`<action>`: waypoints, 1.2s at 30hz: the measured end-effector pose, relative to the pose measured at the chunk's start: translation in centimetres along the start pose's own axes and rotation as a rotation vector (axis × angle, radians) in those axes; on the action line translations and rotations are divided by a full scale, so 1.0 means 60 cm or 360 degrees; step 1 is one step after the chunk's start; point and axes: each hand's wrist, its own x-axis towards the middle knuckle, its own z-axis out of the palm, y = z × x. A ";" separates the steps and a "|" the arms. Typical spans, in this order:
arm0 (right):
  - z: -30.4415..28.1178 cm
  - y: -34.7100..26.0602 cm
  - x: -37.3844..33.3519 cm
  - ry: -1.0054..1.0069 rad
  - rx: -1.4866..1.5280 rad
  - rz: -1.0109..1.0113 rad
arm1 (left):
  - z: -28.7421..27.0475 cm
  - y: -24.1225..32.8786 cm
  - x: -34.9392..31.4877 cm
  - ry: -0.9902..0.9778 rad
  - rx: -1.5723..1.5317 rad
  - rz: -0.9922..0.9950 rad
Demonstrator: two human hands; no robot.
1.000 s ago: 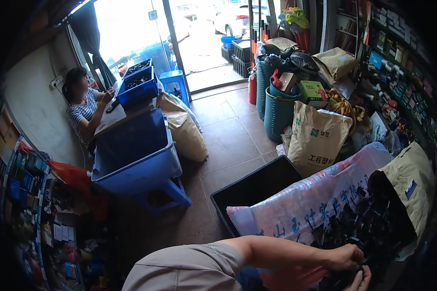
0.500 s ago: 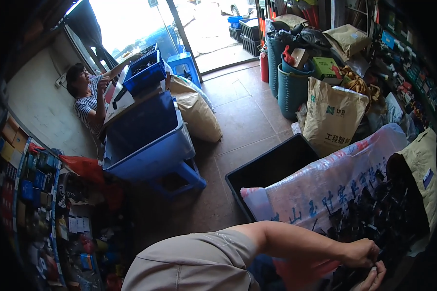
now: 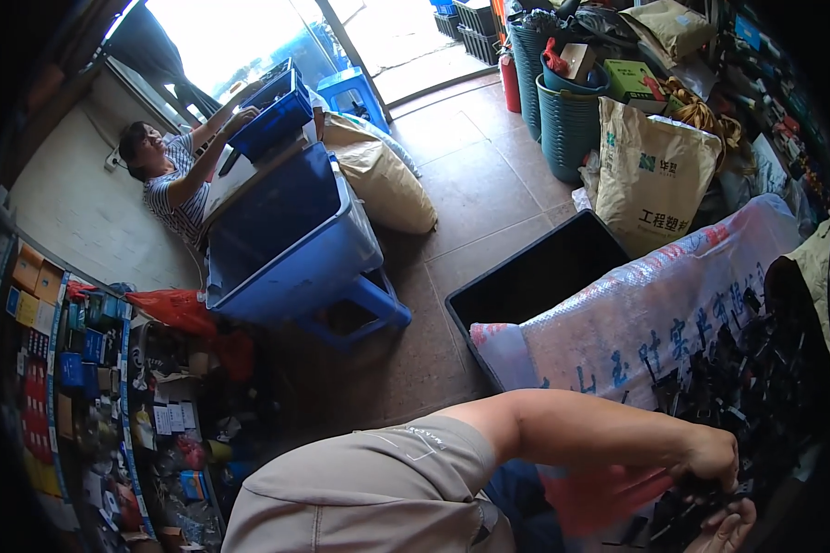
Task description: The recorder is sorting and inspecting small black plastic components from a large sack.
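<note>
My left hand (image 3: 713, 458) reaches in at the lower right, its fingers curled downward over a heap of small black parts (image 3: 724, 382). Whatever lies in those fingers is hidden. Just below it my right hand (image 3: 730, 527) shows only in part, fingers bent and close to the left hand's fingertips; I cannot make out what it grips. The black pieces are spread over a white woven sack (image 3: 609, 336) with blue lettering. A pinkish-red bag or cloth (image 3: 599, 502) sits under my left forearm.
A black tray (image 3: 535, 286) stands beyond the sack. Ahead left are a large blue tub (image 3: 295, 263) on a blue stool (image 3: 364, 313), and a seated person (image 3: 171, 175) at a blue crate (image 3: 277, 115). Brown paper sacks (image 3: 655, 180), teal baskets (image 3: 572, 120) and stocked shelves (image 3: 92, 369) surround the floor.
My two hands have moved slightly apart, the left staying above the right. The view has shifted a little. The seated person's hand has come down to the blue crate.
</note>
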 end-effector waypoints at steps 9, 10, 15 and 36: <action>0.019 -0.022 0.002 0.0098 -0.0400 0.0093 | -0.004 -0.019 0.012 -0.0122 0.0841 0.0253; 0.016 -0.020 0.001 0.0100 -0.0397 0.0090 | -0.005 -0.016 0.009 -0.0063 0.1029 0.0395; 0.024 -0.025 -0.003 0.0161 -0.0469 0.0336 | -0.013 0.002 -0.005 0.0098 0.1471 0.0844; 0.004 -0.014 -0.012 -0.0172 -0.0622 0.0240 | -0.006 -0.015 0.005 0.0185 0.1843 0.0763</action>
